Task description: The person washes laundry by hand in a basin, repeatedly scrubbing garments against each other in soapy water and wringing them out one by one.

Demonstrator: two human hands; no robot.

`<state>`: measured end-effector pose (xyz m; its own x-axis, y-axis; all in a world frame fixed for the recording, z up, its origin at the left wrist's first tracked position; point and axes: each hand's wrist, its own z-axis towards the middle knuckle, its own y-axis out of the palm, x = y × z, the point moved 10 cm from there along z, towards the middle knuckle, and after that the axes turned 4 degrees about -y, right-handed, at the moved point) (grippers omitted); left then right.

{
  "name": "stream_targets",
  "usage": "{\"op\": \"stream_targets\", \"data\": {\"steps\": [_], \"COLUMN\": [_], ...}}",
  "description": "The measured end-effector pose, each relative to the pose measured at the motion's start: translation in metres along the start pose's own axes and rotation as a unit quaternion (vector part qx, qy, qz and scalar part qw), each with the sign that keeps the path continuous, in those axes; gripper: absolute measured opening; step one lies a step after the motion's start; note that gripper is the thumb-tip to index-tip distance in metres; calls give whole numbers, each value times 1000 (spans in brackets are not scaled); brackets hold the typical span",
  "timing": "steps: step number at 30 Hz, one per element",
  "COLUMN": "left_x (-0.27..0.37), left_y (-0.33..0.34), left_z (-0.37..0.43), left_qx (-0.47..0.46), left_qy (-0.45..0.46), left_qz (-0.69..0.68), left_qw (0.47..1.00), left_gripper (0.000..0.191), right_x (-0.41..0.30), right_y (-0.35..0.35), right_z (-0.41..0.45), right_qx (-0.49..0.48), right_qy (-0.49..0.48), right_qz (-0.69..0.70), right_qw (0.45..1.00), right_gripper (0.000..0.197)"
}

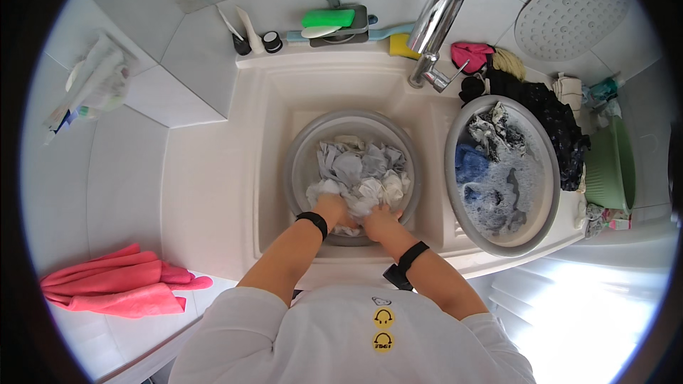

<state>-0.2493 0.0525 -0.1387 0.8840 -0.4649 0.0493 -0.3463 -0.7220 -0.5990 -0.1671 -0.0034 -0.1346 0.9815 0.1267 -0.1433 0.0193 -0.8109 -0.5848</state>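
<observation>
A round grey washbasin [299, 144] stands in the cream sink [432, 208], holding a heap of wet white and pale grey cloth [347, 165]. At the near side of the heap, my left hand [333, 210] reaches down among the cloth, its fingers mostly hidden. Close to its right, my right hand [381, 222] has its fingers bent over a bunched white cloth [368, 200]. Both hands are inside the basin's rim. A black band circles each forearm.
Right of the sink, a second basin [549, 213] holds suds, a blue cloth [470, 164] and a black-and-white cloth [493, 130]. A chrome faucet [440, 10] rises behind. Black fabric [555, 122] and a green tub [608, 170] stand at the right; a pink cloth [122, 282] lies at left.
</observation>
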Motion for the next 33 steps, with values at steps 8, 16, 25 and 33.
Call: {"op": "stream_targets", "data": {"steps": [8,16,25,33], "left_x": [12,-19,-78,-87], "left_y": [27,-34,-44,15], "left_z": [12,-6,24,82], "left_qx": [-34,17,177,54], "left_qy": [88,172,29,-11], "left_qz": [-100,-189,-114,-94], "left_qw": [991,967,977,994], "left_gripper": [97,56,49,38], "right_x": [4,-12,-3,7], "right_y": [-96,-117,-53,-50], "right_z": [19,65,83,96], "right_qx": [70,160,-50,44], "right_qy": [-9,-104,-54,-20], "right_qz": [73,30,11,91], "right_qw": [995,981,997,995], "right_gripper": [34,51,55,67]}}
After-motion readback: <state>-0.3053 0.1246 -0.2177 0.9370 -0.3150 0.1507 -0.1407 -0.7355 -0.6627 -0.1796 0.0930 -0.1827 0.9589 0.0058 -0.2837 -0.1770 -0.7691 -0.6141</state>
